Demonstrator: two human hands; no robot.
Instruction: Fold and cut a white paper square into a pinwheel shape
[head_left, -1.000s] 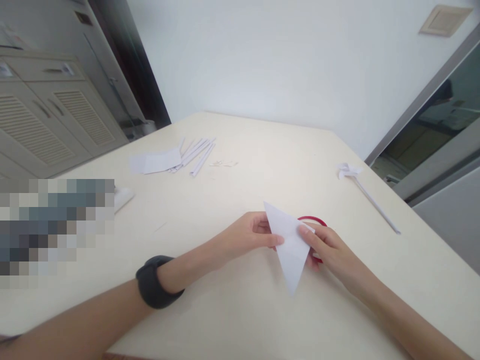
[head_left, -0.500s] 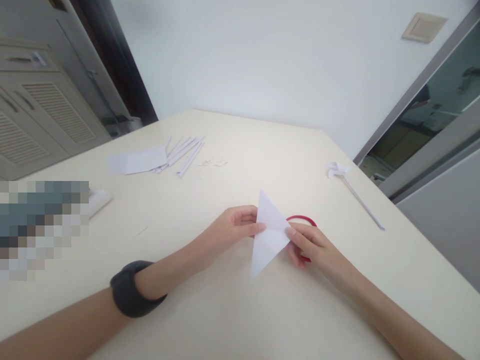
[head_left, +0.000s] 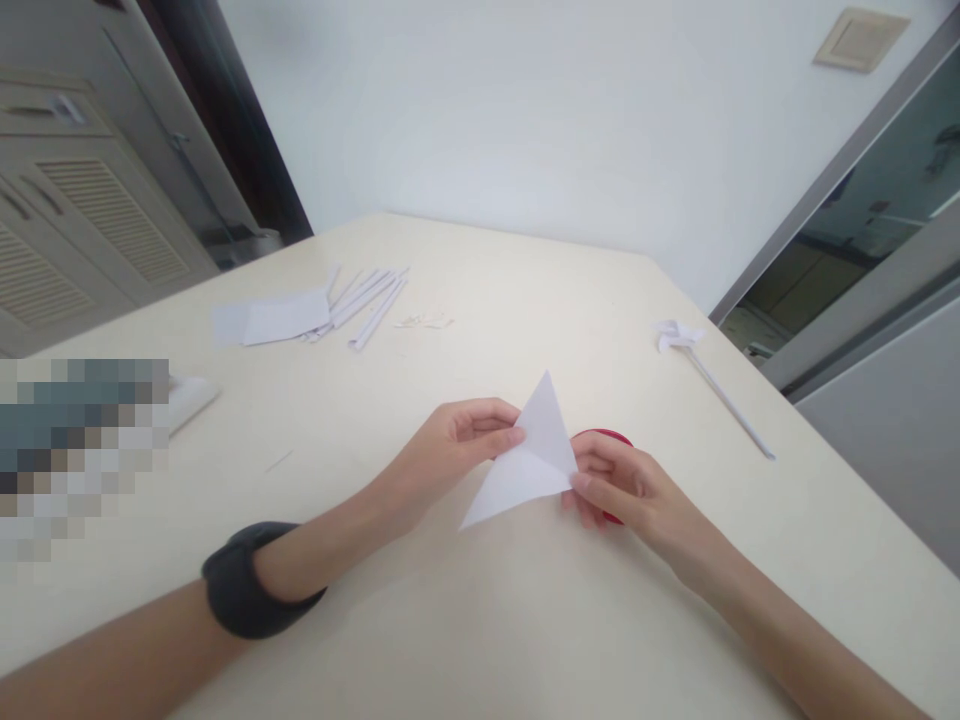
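Note:
A white paper triangle, folded along a crease, is held just above the cream table. My left hand pinches its left edge with thumb and forefinger. My right hand grips its right corner. Under my right hand lies a red ring-shaped object, mostly hidden by my fingers. A dark band sits on my left wrist.
Loose paper sheets and several rolled paper sticks lie at the far left. A paper pinwheel on a stick rests near the right edge. A white object lies at the left beside a blurred patch. Cabinets stand beyond the table.
The triangle has turned clockwise in both hands: its long point, which hung toward me, now points down and left. The view has shifted slightly.

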